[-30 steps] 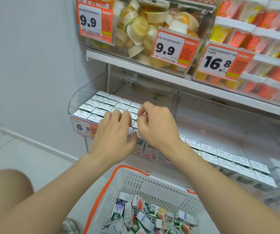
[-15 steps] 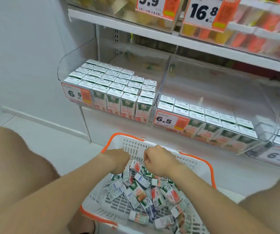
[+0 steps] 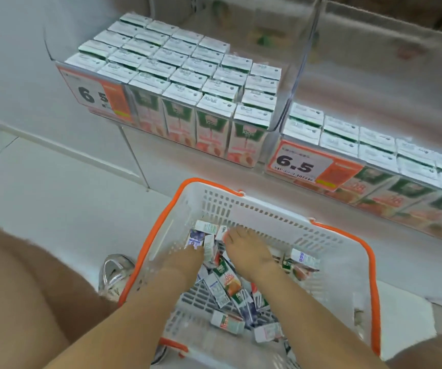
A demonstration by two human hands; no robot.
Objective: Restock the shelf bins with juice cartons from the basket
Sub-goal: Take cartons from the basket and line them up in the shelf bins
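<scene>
A white basket (image 3: 268,212) with an orange rim sits on the floor (image 3: 54,198), just below two clear shelf bins. Small juice cartons (image 3: 225,280), white with green and orange print, lie jumbled in the basket's middle, leaving its right side bare. Both hands are down among them. The left hand (image 3: 185,261) has its fingers buried in the pile, so their grip cannot be told. The right hand (image 3: 250,253) rests straight, close-set fingers on top of the cartons. The left bin (image 3: 286,102) is packed with upright cartons nearly wall to wall. The right bin (image 3: 374,86) holds front rows only, with open room behind.
</scene>
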